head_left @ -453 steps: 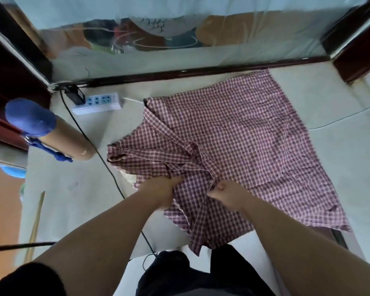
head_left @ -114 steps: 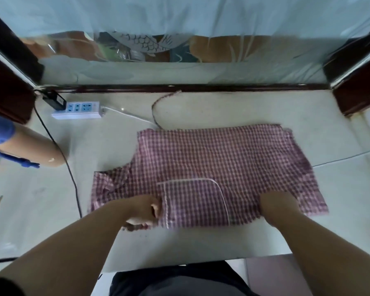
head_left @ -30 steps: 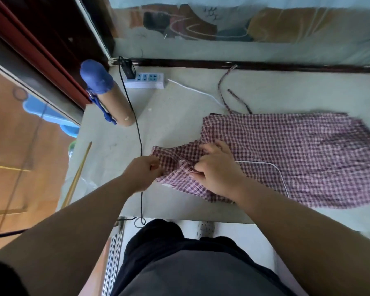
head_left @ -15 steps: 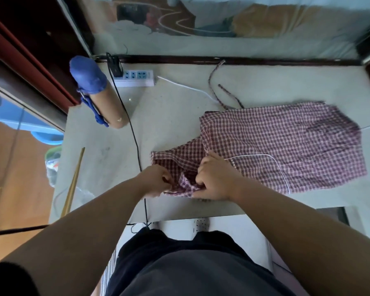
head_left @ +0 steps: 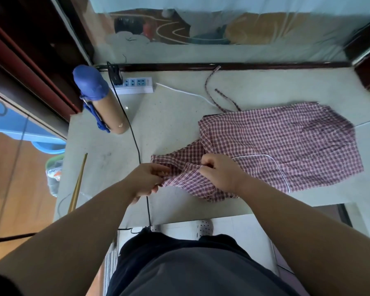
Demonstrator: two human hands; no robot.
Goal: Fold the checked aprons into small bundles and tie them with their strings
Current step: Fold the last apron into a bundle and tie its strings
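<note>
A red-and-white checked apron [head_left: 286,142] lies folded lengthwise on the pale table [head_left: 171,124], with a white-piped pocket facing up. Its narrow bib end points left and is bunched near the front edge. My left hand [head_left: 147,178] pinches the left tip of that bib end. My right hand [head_left: 220,171] grips the bunched fabric just right of it, knuckles up. Two checked strings [head_left: 209,90] trail from the apron's far edge toward the back of the table.
A cardboard tube capped with a blue glove [head_left: 98,99] lies at the back left beside a white power strip [head_left: 137,84]. A black cable [head_left: 137,146] runs down past my left hand. A wooden stick [head_left: 78,182] lies along the left edge.
Both hands have gathered the bib end and lifted it slightly off the table. The left hand now holds its tip, and the fabric between the hands is more bunched.
</note>
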